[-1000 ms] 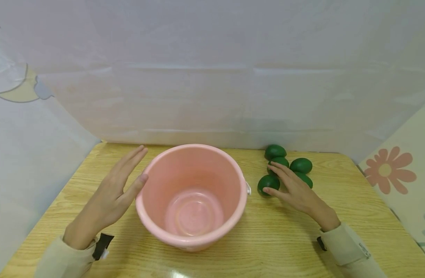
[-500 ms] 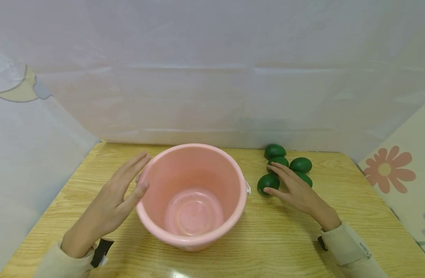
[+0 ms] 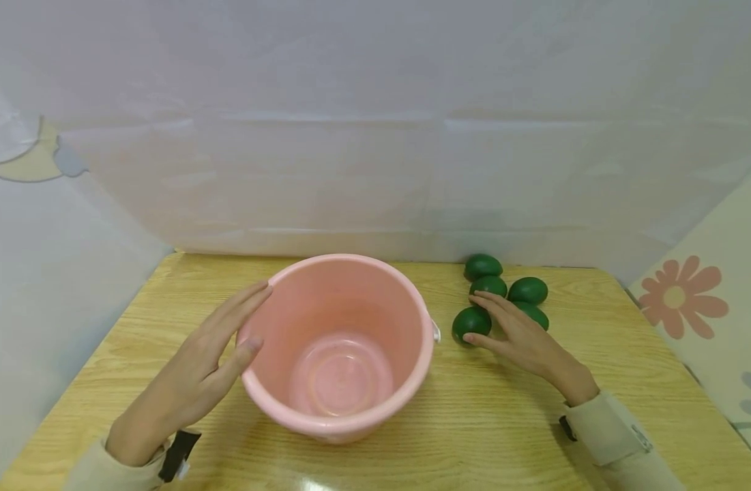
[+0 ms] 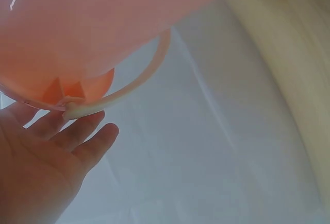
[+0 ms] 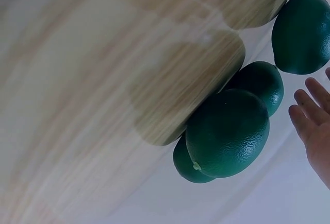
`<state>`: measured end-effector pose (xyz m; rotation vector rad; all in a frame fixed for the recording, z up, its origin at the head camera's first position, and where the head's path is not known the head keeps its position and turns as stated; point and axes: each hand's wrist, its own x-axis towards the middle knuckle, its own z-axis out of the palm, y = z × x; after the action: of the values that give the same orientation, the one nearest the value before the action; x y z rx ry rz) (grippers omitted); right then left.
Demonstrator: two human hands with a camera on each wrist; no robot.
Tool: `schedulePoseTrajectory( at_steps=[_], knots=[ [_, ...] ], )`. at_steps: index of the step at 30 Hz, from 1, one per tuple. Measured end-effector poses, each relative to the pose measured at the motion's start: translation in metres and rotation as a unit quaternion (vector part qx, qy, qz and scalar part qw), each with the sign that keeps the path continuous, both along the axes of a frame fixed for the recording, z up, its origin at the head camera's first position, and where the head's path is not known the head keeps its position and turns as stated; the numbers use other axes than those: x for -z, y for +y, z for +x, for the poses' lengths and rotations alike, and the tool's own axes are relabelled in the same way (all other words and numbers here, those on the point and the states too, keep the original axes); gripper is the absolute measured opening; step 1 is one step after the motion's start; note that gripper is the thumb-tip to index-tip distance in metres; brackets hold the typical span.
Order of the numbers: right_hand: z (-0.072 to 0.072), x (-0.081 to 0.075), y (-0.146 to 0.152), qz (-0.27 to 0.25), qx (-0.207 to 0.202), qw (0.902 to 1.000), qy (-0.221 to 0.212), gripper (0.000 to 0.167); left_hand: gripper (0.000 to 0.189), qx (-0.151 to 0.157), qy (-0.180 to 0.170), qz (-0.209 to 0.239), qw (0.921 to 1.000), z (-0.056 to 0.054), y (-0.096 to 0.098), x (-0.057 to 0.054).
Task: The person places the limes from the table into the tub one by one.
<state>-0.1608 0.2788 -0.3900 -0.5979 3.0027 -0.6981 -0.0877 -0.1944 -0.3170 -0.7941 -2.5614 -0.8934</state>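
Observation:
A pink plastic bucket stands upright on the table, its inside bare. My left hand is at the bucket's left rim with fingers extended and thumb spread. In the left wrist view those fingers lie by the rim, near the pivot of the pale bail handle; firm contact cannot be told. Right of the bucket lie several dark green, egg-shaped fruits, their skin finely dimpled in the right wrist view. My right hand hovers over the nearest green fruit, fingers spread and holding nothing, partly hiding the others.
The wood-grain table ends at a pale hanging sheet behind the bucket and fruits. Another sheet with a flower print closes off the right side. A white handle end sticks out at the bucket's right.
My left hand has shifted slightly right and down, its fingers nearer the bucket's rim. The right hand, the fruits and the bucket stay essentially in place; the head view has drifted slightly.

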Motion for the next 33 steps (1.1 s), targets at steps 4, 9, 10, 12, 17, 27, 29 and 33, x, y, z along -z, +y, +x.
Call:
schedulePoseTrajectory(
  at_steps=[4, 9, 10, 12, 17, 27, 29, 33],
  knots=[
    [-0.0006, 0.0001, 0.0004, -0.001, 0.001, 1.0, -0.009, 0.079, 0.063, 0.009, 0.001, 0.0, 1.0, -0.0004, 0.0004, 0.0012],
    [-0.0017, -0.0004, 0.0002, 0.005, -0.001, 0.9999, -0.014, 0.08, 0.064, 0.013, 0.007, -0.001, 0.9999, 0.0, 0.001, 0.0025],
    [-0.002, -0.0005, 0.0001, 0.006, -0.002, 0.9999, -0.016, 0.081, 0.064, 0.012, 0.008, -0.003, 0.9999, 0.0001, 0.0012, 0.0028],
    [-0.0022, -0.001, -0.0002, 0.005, -0.001, 0.9998, -0.019, 0.081, 0.064, 0.01, 0.01, -0.006, 0.9999, 0.0003, 0.0016, 0.0031],
    [-0.0021, -0.0013, -0.0011, -0.004, -0.007, 0.9995, -0.029, 0.08, 0.063, 0.01, 0.013, -0.01, 0.9998, 0.0012, 0.003, 0.004],
    [-0.0034, 0.001, -0.0022, -0.002, -0.016, 0.9989, -0.044, 0.08, 0.061, 0.006, 0.02, -0.022, 0.9995, 0.003, 0.0042, 0.0055],
    [-0.0044, 0.0014, -0.0023, 0.0, -0.019, 0.9989, -0.044, 0.081, 0.061, 0.005, 0.021, -0.024, 0.9995, 0.003, 0.0043, 0.0054],
    [-0.0063, 0.002, -0.0021, 0.005, -0.025, 0.9987, -0.045, 0.081, 0.061, 0.003, 0.023, -0.029, 0.9993, 0.003, 0.0047, 0.0048]
  ],
)
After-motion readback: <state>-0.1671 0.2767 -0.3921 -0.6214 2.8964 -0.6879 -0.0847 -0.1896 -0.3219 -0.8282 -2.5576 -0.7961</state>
